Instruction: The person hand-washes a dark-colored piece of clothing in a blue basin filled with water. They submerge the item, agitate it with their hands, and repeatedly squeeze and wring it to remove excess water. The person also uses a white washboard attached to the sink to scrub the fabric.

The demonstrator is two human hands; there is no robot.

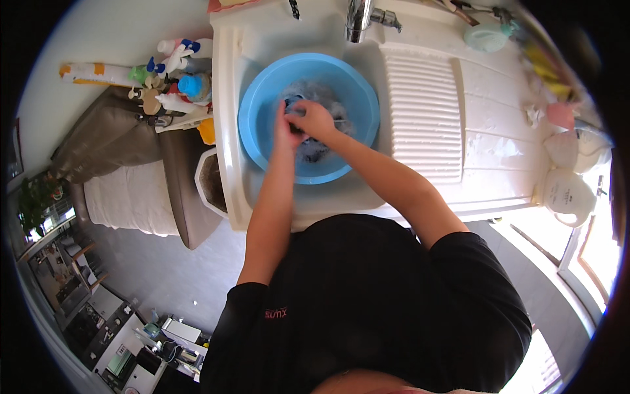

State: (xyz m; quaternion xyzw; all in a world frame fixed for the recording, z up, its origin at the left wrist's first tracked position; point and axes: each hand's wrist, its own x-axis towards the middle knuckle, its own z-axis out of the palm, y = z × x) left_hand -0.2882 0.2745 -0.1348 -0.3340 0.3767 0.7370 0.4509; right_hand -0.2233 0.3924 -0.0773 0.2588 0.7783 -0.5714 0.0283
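A round blue plastic basin [248, 143] sits in the bowl of a white laundry sink [224, 123]. It holds foamy water [317, 91] with dark material, apparently wet cloth [312, 153], partly hidden by suds. Over the basin's middle, my left hand [285, 129] and my right hand [316, 119] meet around a dark piece of the cloth [295, 129]. My right fingers bend over it towards my left palm. How far the piece extends beneath my hands is hidden.
A chrome faucet [358, 22] stands behind the basin. A ribbed washboard [425, 115] is moulded into the sink's right side. Several pump and spray bottles [192, 86] crowd the left. White jugs [568, 197] stand at the right end. A brown sofa [172, 187] is nearby.
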